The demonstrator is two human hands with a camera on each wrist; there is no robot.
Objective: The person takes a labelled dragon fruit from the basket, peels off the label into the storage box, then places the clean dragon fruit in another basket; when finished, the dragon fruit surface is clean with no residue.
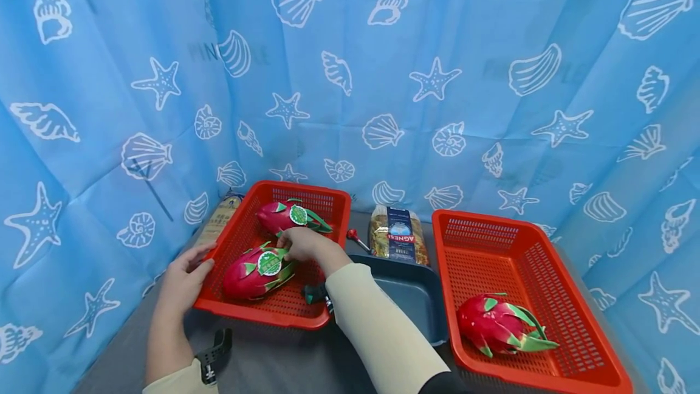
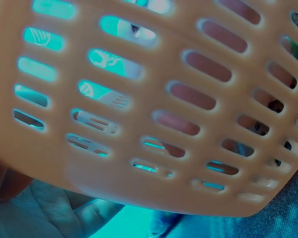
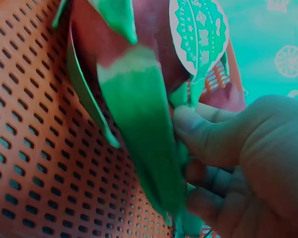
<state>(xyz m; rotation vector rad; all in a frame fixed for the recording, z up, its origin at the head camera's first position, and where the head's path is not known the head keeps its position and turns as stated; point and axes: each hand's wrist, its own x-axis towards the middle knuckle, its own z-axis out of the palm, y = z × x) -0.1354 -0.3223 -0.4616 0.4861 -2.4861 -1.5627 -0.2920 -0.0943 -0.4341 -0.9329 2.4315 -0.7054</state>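
Note:
A pink dragon fruit (image 1: 248, 275) with green leaf tips and a round green-and-white label lies in the front of the left red basket (image 1: 298, 321). My right hand (image 1: 303, 245) pinches this fruit's leafy end; the right wrist view shows thumb and fingers (image 3: 203, 134) close on the green leaves (image 3: 139, 104). My left hand (image 1: 183, 278) rests at the basket's left rim, its fingers loosely extended. In the left wrist view the slotted basket wall (image 2: 124, 183) hides part of this hand (image 2: 54, 213). A second labelled dragon fruit (image 1: 281, 216) lies behind the first.
At right, another red basket (image 1: 445, 248) holds a dragon fruit (image 1: 500, 324). Between the baskets are a dark tray (image 1: 407, 293), a pasta bag (image 1: 398, 236) and a small red-headed item (image 1: 352, 235). A tan package (image 1: 221, 217) is behind the left basket, beside the blue shell-print curtain (image 1: 350, 108).

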